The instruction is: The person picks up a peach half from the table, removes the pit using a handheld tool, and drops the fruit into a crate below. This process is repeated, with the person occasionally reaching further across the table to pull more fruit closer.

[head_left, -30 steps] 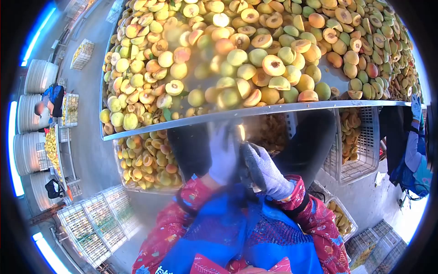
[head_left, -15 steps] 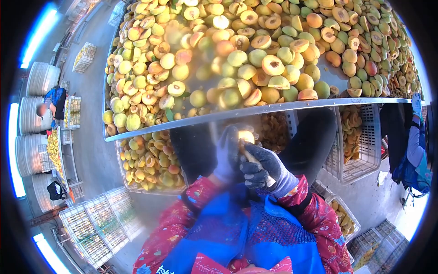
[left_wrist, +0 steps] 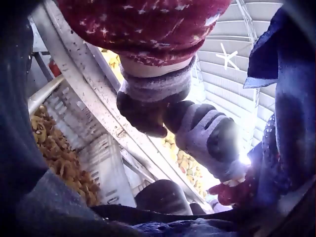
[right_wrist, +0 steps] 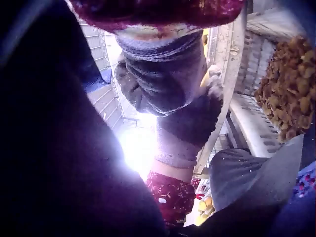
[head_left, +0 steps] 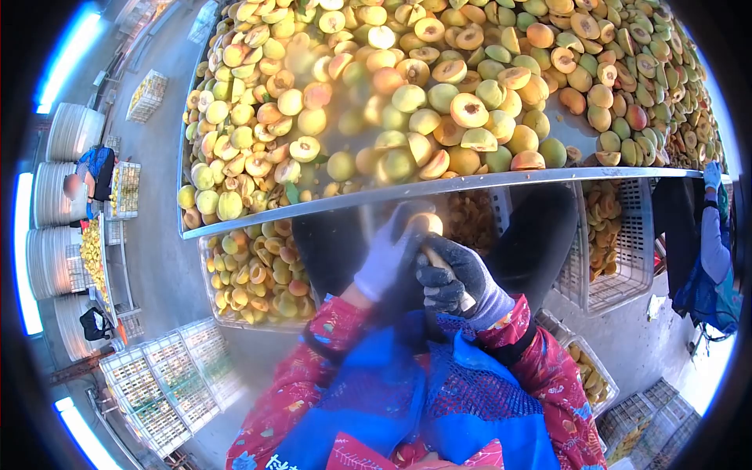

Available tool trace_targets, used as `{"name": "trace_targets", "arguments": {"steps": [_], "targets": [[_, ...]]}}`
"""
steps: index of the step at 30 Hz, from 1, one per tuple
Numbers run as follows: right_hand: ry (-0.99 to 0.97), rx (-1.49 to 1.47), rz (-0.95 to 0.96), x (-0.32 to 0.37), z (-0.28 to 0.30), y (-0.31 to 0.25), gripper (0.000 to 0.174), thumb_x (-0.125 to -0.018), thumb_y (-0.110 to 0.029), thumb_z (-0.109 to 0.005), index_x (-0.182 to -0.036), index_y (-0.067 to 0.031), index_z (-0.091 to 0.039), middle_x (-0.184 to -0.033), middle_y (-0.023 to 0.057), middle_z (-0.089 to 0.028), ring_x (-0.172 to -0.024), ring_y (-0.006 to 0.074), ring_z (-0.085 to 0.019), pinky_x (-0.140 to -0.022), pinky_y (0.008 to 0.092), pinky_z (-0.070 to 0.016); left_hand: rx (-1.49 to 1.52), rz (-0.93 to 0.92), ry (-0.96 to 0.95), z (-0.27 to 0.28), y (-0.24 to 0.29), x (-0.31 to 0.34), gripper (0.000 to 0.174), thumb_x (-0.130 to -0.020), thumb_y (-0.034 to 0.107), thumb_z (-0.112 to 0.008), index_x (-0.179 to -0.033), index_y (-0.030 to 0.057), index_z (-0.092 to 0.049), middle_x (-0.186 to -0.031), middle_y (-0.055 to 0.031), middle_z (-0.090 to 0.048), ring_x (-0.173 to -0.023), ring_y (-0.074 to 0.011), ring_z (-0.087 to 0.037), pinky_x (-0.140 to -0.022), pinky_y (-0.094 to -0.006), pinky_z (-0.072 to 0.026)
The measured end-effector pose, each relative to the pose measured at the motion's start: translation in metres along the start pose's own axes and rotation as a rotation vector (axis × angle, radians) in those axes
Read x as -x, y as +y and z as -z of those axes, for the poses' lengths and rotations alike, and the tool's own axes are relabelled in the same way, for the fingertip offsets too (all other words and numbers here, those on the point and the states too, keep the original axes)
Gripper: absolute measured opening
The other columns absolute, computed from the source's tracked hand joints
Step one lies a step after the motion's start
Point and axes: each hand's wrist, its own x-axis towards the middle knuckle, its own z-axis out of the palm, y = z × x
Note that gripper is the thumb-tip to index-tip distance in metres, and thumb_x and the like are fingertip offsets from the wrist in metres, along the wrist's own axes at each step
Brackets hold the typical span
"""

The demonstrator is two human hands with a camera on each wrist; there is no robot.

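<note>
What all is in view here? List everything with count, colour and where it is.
peaches: too many to count, yellow and orange, whole and halved, piled on the table
table: one, grey metal, across the top
fruit crates: at least two, white, under the table, left and right
stacked crates: several, white, lower left floor
other workers: two, partly blue clothing, far left and far right
held peach: one, yellow, below the table edge
tool: one, pale handle, in the right hand
left hand: light grey glove, grips the held peach
right hand: dark grey glove, grips the tool

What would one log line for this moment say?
left hand: holds peach | right hand: grips tool handle against peach | spot: under table rim, peach pile above
</note>
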Motion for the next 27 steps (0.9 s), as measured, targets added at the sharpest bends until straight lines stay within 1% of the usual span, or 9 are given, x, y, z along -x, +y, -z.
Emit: {"name": "trace_targets", "arguments": {"steps": [3,5,7,9,13,17,18,23,27], "targets": [[-0.045,-0.012,-0.015,-0.004,-0.005,0.004,0.043,-0.105,-0.04,-0.034,-0.105,-0.0031,-0.055,-0.06,-0.0028,-0.048,-0.036,0.0074,-0.038,-0.038,0.025,-0.0348,0.287,0.126,0.06,-0.001,0.0,0.007,0.036,-0.1,0.032,-0.05,-0.113,-0.0018,-0.057,-0.108,-0.0173,-0.061,-0.095,-0.0291,-0.062,-0.076,-0.0364,-0.0528],[-0.064,-0.088,-0.011,-0.008,-0.004,0.008,0.042,-0.105,-0.04,-0.033,-0.103,-0.0034,-0.054,-0.059,-0.0033,-0.047,-0.035,0.0075,-0.038,-0.035,0.0254,-0.0331,0.007,-0.158,0.114,-0.003,-0.006,0.006,0.036,-0.1,0.03,-0.05,-0.113,-0.0028,-0.057,-0.108,-0.0178,-0.061,-0.093,-0.0303,-0.063,-0.074,-0.0368,-0.0532],[-0.097,-0.141,-0.014,-0.011,-0.005,0.008,0.042,-0.105,-0.041,-0.033,-0.1,-0.004,-0.053,-0.058,-0.0039,-0.046,-0.034,0.0075,-0.037,-0.033,0.0257,-0.0318,0.005,-0.165,0.179,-0.007,-0.006,0.004,0.037,-0.099,0.03,-0.051,-0.115,-0.003,-0.056,-0.106,-0.0182,-0.062,-0.091,-0.0318,-0.064,-0.073,-0.0371,-0.0535],[-0.137,-0.186,-0.017,-0.012,-0.007,0.011,0.043,-0.105,-0.042,-0.033,-0.097,-0.0047,-0.052,-0.055,-0.0045,-0.046,-0.033,0.0074,-0.036,-0.032,0.0259,-0.0309,0.286,0.123,0.246,-0.016,-0.002,0.013,0.04,-0.098,0.033,-0.053,-0.117,-0.0023,-0.055,-0.104,-0.0183,-0.062,-0.088,-0.0337,-0.065,-0.071,-0.0375,-0.0538],[-0.181,-0.101,0.115,0.001,-0.03,0.004,0.042,-0.104,-0.042,-0.036,-0.095,-0.0038,-0.051,-0.049,-0.0041,-0.044,-0.031,0.0074,-0.036,-0.03,0.0219,-0.0317,-0.424,-0.105,0.417,-0.006,-0.011,0.014,0.037,-0.101,0.032,-0.051,-0.122,0.0028,-0.057,-0.111,-0.0085,-0.064,-0.096,-0.0202,-0.063,-0.082,-0.0337,-0.0523],[-0.108,-0.119,0.005,-0.001,-0.01,-0.005,0.044,-0.104,-0.042,-0.036,-0.097,-0.0022,-0.053,-0.052,-0.0015,-0.045,-0.031,0.0071,-0.036,-0.029,0.0204,-0.0319,-0.024,0.176,0.263,0.018,-0.012,0.013,0.051,-0.1,0.043,-0.048,-0.129,0.0015,-0.052,-0.119,-0.0113,-0.062,-0.103,-0.0261,-0.062,-0.089,-0.0362,-0.05],[-0.082,-0.146,-0.004,-0.003,-0.007,-0.005,0.045,-0.104,-0.042,-0.036,-0.098,-0.002,-0.054,-0.053,-0.001,-0.046,-0.031,0.007,-0.036,-0.029,0.0202,-0.032,-0.078,0.061,0.241,0.024,-0.01,0.004,0.047,-0.099,0.038,-0.052,-0.128,0.0011,-0.052,-0.116,-0.0124,-0.062,-0.101,-0.0278,-0.061,-0.09,-0.0362,-0.0486],[0.01,-0.092,-0.055,-0.001,-0.006,0.0,0.044,-0.105,-0.041,-0.035,-0.098,-0.0021,-0.054,-0.056,0.0005,-0.046,-0.031,0.0069,-0.038,-0.029,0.0203,-0.0318,0.736,0.321,-0.118,0.03,0.016,-0.01,0.056,-0.098,0.036,-0.058,-0.139,-0.0004,-0.046,-0.124,-0.0117,-0.06,-0.112,-0.018,-0.057,-0.095,-0.0285,-0.0444],[-0.005,-0.105,-0.08,0.0,-0.008,-0.002,0.043,-0.105,-0.041,-0.035,-0.099,-0.003,-0.053,-0.056,0.0011,-0.047,-0.031,0.0073,-0.037,-0.03,0.0213,-0.0324,0.503,0.335,-0.291,0.034,0.012,-0.016,0.044,-0.099,0.034,-0.056,-0.124,-0.0026,-0.054,-0.113,-0.0108,-0.064,-0.104,-0.0176,-0.062,-0.093,-0.0307,-0.0475]]}}
